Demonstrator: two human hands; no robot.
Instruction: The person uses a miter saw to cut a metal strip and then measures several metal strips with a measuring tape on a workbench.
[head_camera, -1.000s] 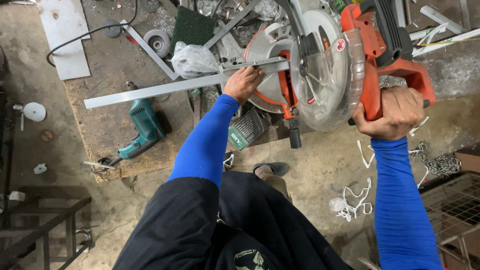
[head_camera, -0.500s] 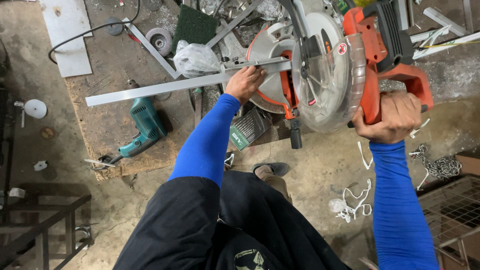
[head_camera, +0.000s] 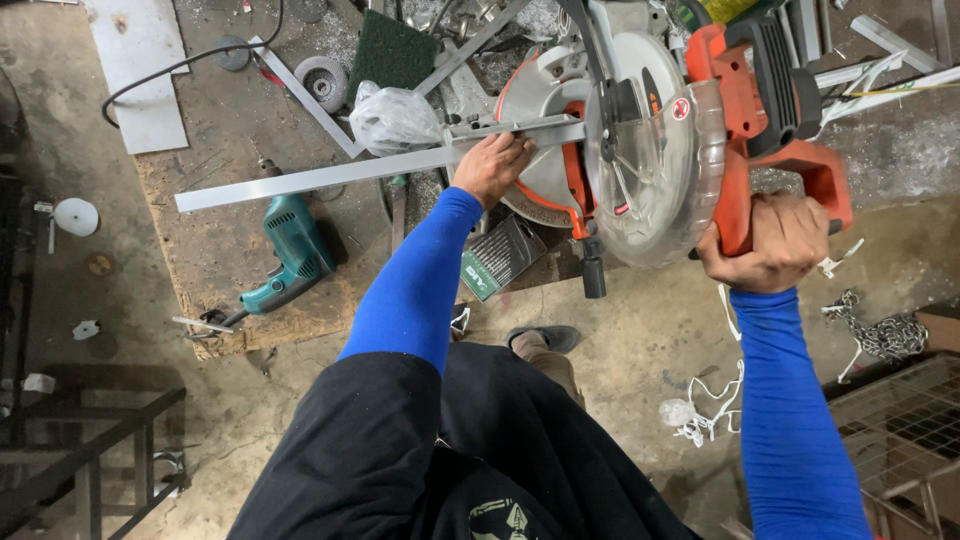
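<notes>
My left hand (head_camera: 492, 165) presses down on a long grey metal bar (head_camera: 320, 177) that lies across the base of an orange mitre saw (head_camera: 740, 90). The bar runs from the far left to under the saw's round blade guard (head_camera: 650, 180). My right hand (head_camera: 780, 243) is wrapped around the saw's orange handle (head_camera: 825, 180), at the right. Both arms wear blue sleeves. The blade itself is mostly hidden behind the clear guard.
A teal power drill (head_camera: 285, 255) lies on a wooden board (head_camera: 200, 230) at the left. A clear plastic bag (head_camera: 395, 118), a grinding disc (head_camera: 322, 72) and a green pad (head_camera: 390, 50) sit behind the bar. A chain (head_camera: 880, 335) and a wire cage (head_camera: 900, 440) are at the right, a metal frame (head_camera: 90, 450) at lower left.
The saw head and my right hand on its handle have shifted slightly. My left hand stays on the bar, which has not moved.
</notes>
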